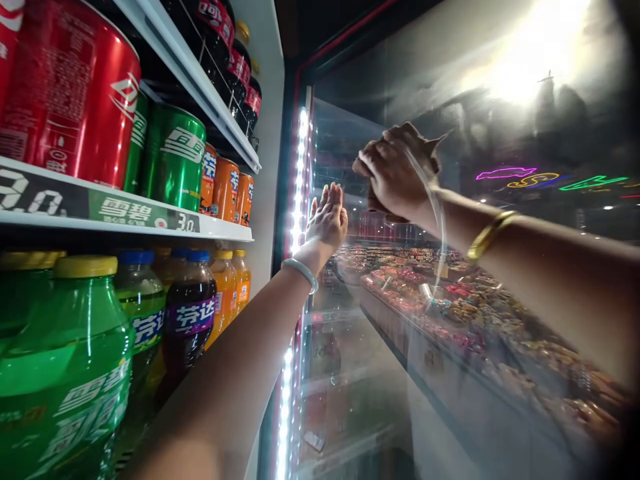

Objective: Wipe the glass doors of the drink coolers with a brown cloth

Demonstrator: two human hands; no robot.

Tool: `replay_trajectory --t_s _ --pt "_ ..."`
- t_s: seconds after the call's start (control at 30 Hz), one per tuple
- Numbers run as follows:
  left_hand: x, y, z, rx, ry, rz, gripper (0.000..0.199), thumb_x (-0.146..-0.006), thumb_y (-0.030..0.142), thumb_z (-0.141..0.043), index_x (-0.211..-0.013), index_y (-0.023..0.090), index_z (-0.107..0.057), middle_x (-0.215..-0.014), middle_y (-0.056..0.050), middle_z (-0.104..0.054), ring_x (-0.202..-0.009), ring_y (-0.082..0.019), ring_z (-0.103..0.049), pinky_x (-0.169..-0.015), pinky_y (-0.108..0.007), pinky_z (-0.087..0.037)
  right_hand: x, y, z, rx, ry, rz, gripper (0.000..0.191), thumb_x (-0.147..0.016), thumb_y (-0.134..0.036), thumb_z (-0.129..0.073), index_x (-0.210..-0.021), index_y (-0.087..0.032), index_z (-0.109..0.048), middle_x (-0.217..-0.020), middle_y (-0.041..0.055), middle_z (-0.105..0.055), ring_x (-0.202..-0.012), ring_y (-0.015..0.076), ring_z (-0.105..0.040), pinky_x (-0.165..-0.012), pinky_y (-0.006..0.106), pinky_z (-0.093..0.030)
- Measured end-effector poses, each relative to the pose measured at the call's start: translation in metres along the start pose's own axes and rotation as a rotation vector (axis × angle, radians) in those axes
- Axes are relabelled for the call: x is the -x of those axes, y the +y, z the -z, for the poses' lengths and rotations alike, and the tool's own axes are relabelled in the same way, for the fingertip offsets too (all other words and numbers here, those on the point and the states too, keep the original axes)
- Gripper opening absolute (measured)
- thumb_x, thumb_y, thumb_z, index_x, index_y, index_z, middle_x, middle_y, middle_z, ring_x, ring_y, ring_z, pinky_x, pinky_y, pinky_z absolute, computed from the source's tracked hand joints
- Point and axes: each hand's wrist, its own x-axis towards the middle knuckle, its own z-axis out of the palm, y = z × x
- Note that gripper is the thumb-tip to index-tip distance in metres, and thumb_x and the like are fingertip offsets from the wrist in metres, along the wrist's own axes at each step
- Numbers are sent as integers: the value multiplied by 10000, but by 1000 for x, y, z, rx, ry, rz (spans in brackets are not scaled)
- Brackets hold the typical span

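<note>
My left hand (327, 217), with a pale bracelet (301, 273) at the wrist, is held flat with fingers stretched upward, at the inner side of the glass door (365, 373) beside the lit strip (301, 173). Higher up and to the right, my right hand (397, 170) presses a dark crumpled cloth (425, 143) on the glass, its fingers wrapped round it. A gold bangle (490, 235) circles the right wrist. Streaks run down the glass below that hand.
Shelves at the left hold red cans (75, 93), green cans (175, 157), orange cans (226, 190) and bottles, among them a large green one (90, 360). The shelf edge (225, 228) juts toward the door. Packaged goods (470, 307) and neon lines show through the glass.
</note>
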Motion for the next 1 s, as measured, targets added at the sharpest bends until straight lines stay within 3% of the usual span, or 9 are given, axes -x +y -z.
replay_trajectory --t_s 0.07,0.17,0.27,0.4,0.5,0.67,0.77,0.87,1.0 --pt "12 0 -4 18 14 57 628 -1030 208 -310 -1658 173 -295 -1742 -67 -284 -1635 -214 -180 -1359 -460 -123 10 -33 -13 1 -66 16 542 -1061 -216 -295 -1557 -85 -470 -1626 152 -471 -1594 328 -272 -1328 594 -160" --pt "39 2 -11 32 3 92 618 -1021 201 -338 -1638 205 -350 -1711 -68 -363 -1631 -212 -199 -1361 -455 -135 60 -66 -17 -42 -177 164 546 -1043 -186 -333 -1569 -128 -472 -1671 112 -415 -1603 282 -279 -1356 508 -209" --pt "70 7 -22 69 10 68 619 -1039 252 -334 -1655 202 -298 -1739 -80 -286 -1637 -221 -162 -1358 -489 -112 102 -46 5 -92 -118 227 561 -1057 -186 -324 -1594 -312 -425 -1674 -14 -421 -1613 226 -262 -1351 540 -239" --pt "91 17 -39 215 106 -2 623 -1066 304 -288 -1678 219 -209 -1765 -65 -187 -1642 -202 -108 -1356 -494 -80 91 -1 32 -39 -20 47 505 -1084 -308 -328 -1569 -354 -458 -1658 -5 -445 -1621 262 -232 -1343 599 -196" --pt "92 24 -46 254 114 48 621 -1078 337 -277 -1684 237 -184 -1773 -44 -144 -1645 -184 -61 -1360 -476 -60 74 -14 24 -41 15 -88 514 -1077 -311 -311 -1557 -291 -496 -1664 42 -434 -1619 315 -233 -1337 645 -168" --pt "102 39 -49 215 109 82 622 -1083 340 -247 -1673 145 -216 -1767 -99 -172 -1645 -187 -14 -1362 -443 -53 122 -59 23 -118 -159 131 516 -1065 -230 -358 -1563 -282 -482 -1655 19 -452 -1592 266 -316 -1334 558 -279" --pt "113 50 -49 194 110 3 622 -1098 377 -228 -1691 212 -139 -1777 -64 -122 -1644 -189 10 -1357 -484 -39 149 -34 51 -121 -159 187 519 -1071 -233 -373 -1572 -343 -452 -1641 -12 -472 -1580 248 -342 -1322 585 -294" --pt "115 62 -49 200 117 -12 621 -1105 385 -207 -1697 264 -65 -1783 -26 -68 -1639 -182 43 -1352 -498 1 138 -3 69 -37 -78 24 487 -1075 -280 -386 -1547 -336 -491 -1641 5 -470 -1597 275 -300 -1339 604 -228" --pt "113 74 -51 228 121 78 626 -1099 371 -231 -1698 251 -96 -1779 -33 -79 -1643 -201 34 -1336 -520 80 118 -17 58 -3 -83 -102 504 -1072 -243 -345 -1558 -256 -480 -1681 49 -405 -1624 312 -218 -1340 638 -184"
